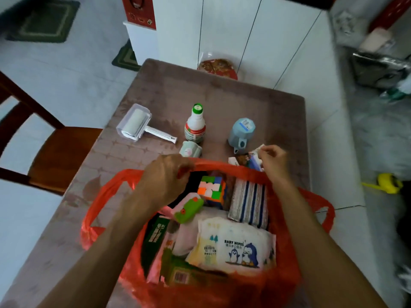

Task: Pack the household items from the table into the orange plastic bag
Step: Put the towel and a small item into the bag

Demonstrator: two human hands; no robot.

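Observation:
The orange plastic bag (104, 192) stands open on the table's near side. Inside lie a baby wipes pack (235, 245), a colour cube (212, 188), a striped cloth (249, 203), a green and pink item (189, 210) and some boxes. My left hand (165, 176) is shut on the bag's far rim. My right hand (272, 160) pinches a small packet (254, 155) just beyond the rim. On the table behind the bag lie a lint roller (135, 124), a green-capped bottle (195, 125), a blue cup (242, 132) and a small green container (190, 148).
The table (222, 94) has a brownish cover. A wooden chair (55, 152) stands at its left. White cabinets (244, 30) rise behind it, with a red round packet (218, 66) at the far edge. A yellow object (387, 182) lies on the floor at the right.

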